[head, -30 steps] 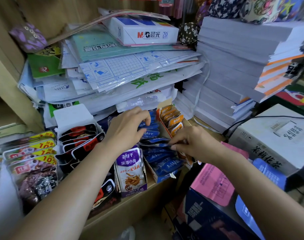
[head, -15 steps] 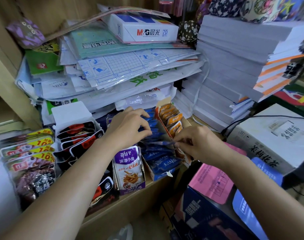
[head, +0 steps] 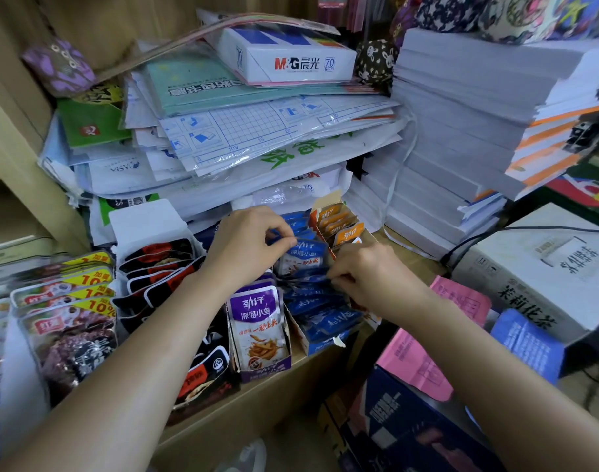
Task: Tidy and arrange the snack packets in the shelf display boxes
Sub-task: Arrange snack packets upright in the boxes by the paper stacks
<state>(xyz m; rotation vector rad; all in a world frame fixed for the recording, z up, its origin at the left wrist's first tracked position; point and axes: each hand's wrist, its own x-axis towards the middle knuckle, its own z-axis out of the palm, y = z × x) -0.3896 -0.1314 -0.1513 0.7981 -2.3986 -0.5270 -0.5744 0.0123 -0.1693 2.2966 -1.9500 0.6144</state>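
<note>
Wooden shelf (head: 257,400) is crammed, paper stacks (head: 257,137) overhanging the snacks; left hand (head: 247,248) pinches a blue packet (head: 304,257), right hand (head: 369,275) pinches a lower packet (head: 308,279).

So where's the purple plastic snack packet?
The purple snack packet stands at the front of the wooden shelf, low centre of the head view, between black-and-red packets on its left and blue packets on its right.

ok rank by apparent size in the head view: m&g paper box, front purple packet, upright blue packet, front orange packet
1. M&G paper box
2. front purple packet
3. upright blue packet, partly hidden
4. front orange packet, mostly hidden
The purple one is nearer the camera, so true sizes may match.
</note>
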